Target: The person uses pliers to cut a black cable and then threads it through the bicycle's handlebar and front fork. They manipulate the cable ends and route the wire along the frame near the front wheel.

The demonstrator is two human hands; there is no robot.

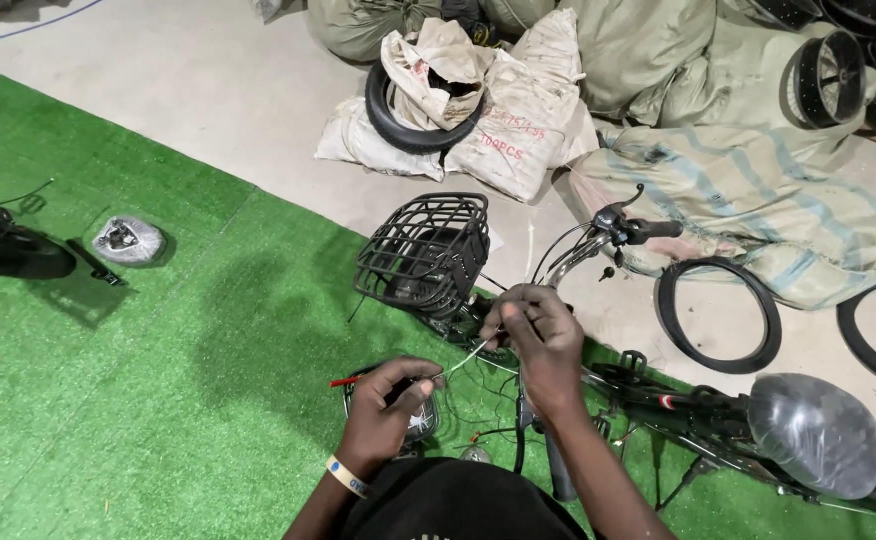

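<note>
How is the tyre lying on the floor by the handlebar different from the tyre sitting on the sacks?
The floor tyre lies flat on the bare concrete, while the sack tyre leans tilted on white sacks. The floor tyre looks thin, with its middle open to the floor; the sack tyre looks fatter and a crumpled bag fills its middle. Both are black rubber rings.

My left hand (386, 408) pinches a red-handled tool (373, 379) while my right hand (536, 335) holds a thin cable (470, 355) above the bicycle (658, 400) lying on green turf (158, 400), just behind its black wire basket (424, 250).
</note>
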